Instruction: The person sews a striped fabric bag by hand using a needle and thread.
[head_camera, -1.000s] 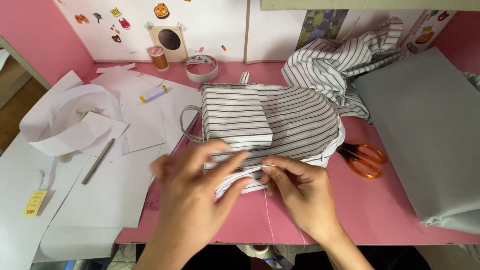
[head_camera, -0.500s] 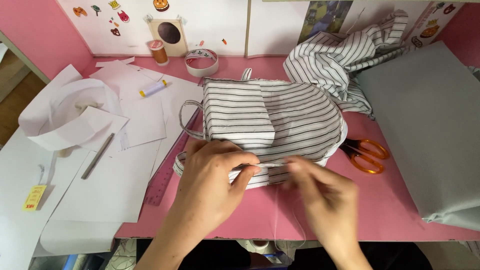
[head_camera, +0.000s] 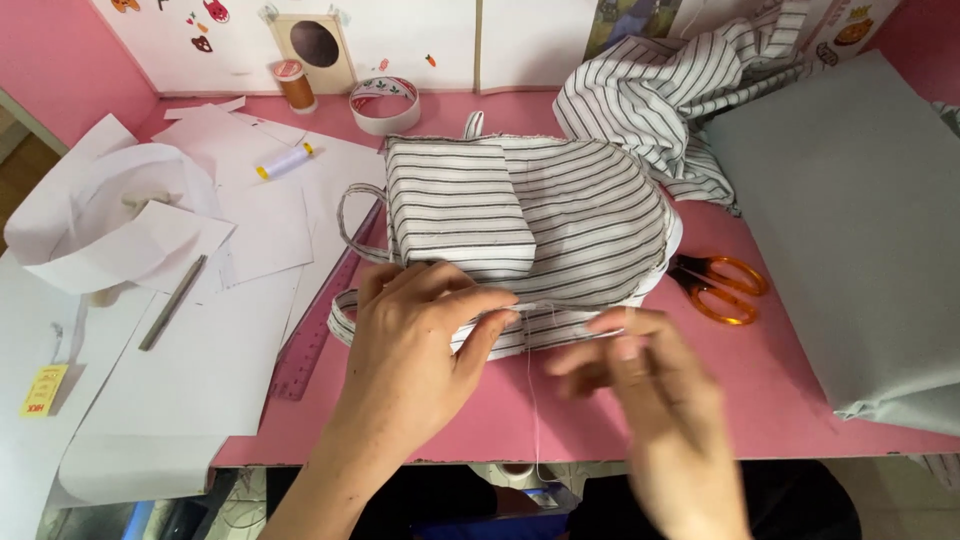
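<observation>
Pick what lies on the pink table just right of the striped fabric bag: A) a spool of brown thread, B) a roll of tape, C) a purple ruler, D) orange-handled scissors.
D: the orange-handled scissors lie on the pink table right beside the striped fabric bag, on its right edge.

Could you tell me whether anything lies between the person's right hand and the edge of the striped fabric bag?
Nothing visible does. The right hand, blurred, sits right at the near edge of the striped fabric bag; only a thin white thread hangs there. The left hand already presses on that edge.
</observation>
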